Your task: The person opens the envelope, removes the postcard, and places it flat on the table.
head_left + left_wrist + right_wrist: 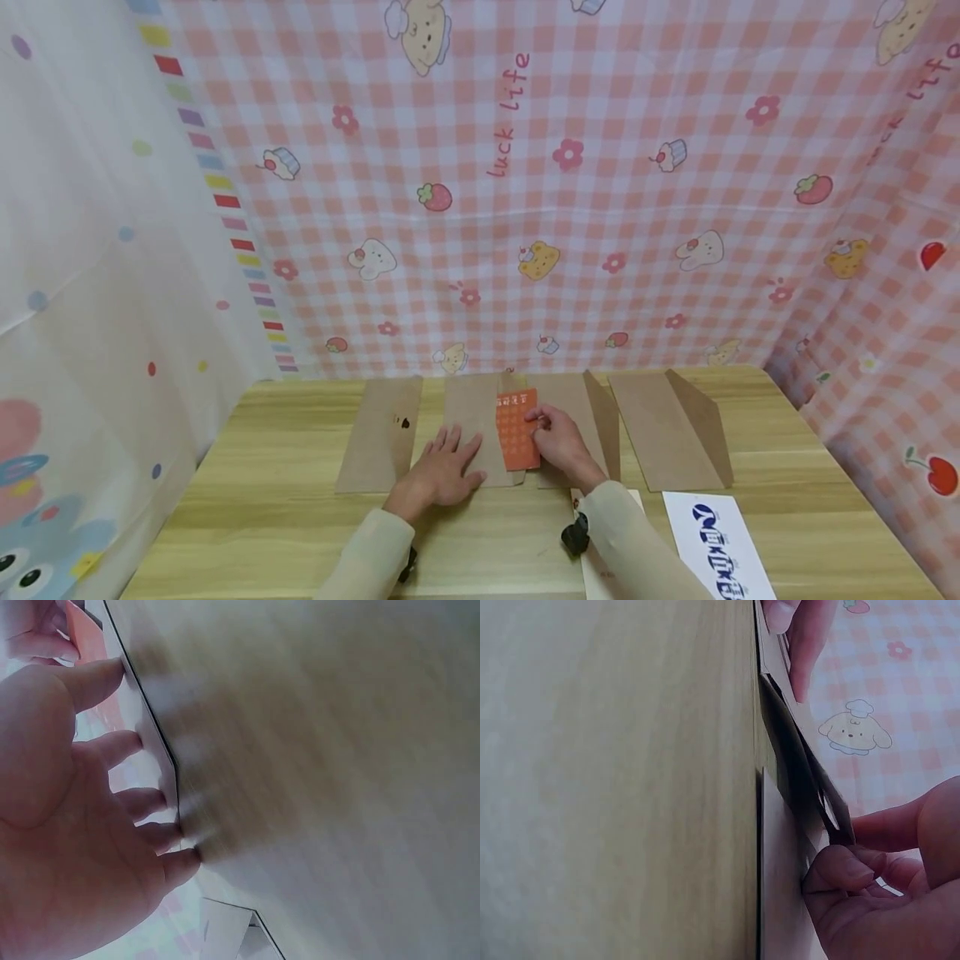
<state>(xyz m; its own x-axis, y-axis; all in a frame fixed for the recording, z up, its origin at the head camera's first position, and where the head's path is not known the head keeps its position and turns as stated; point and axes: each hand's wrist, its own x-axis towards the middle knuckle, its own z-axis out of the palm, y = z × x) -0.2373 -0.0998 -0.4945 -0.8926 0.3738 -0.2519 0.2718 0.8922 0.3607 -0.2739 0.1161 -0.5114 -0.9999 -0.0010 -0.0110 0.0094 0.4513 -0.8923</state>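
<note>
My left hand (pixel 442 473) rests on a brown kraft-paper envelope (pixel 474 407), its fingers spread and touching the paper. An orange-red card (pixel 517 433) with pale printing lies over the envelope's flap side. My right hand (pixel 561 442) pinches the card's right edge between thumb and fingers. In the right wrist view, the fingers of the right hand (pixel 877 892) close on a thin edge raised above the table. The left wrist view shows the left hand (pixel 82 795) with fingertips along the envelope's edge, and part of the orange-red card (pixel 88 637) beyond.
A closed-looking kraft envelope (pixel 375 442) lies to the left. Two others, a nearer one (pixel 558 396) and a farther one (pixel 652 433), lie rightward with flaps unfolded. In front are a cream card (pixel 596 575), partly under the right sleeve, and a white card (pixel 686 521) with blue printing.
</note>
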